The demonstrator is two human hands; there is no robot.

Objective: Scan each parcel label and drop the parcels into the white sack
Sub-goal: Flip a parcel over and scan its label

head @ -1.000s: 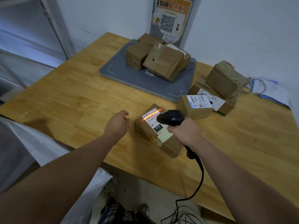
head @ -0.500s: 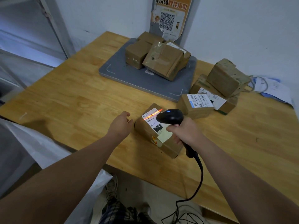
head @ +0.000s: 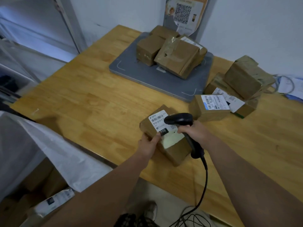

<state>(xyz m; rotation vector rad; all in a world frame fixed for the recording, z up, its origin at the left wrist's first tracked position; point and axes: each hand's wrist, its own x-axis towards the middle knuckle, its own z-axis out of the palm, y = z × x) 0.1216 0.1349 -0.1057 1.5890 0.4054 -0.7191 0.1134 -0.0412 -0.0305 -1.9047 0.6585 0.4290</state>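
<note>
We grip the parcel (head: 170,145) with our left hand (head: 148,145), thumb on its label (head: 161,124), fingers down its near side. Our right hand (head: 194,131) wraps the scanner (head: 179,119) (held just above the label). The sack (head: 54,154) hangs left of our fingers.

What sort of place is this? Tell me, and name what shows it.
Probably a parcel pickup or sorting point: taped parcels sit on a grey scale, the right hand holds a scanner over a label, and a QR poster hangs behind.
</note>
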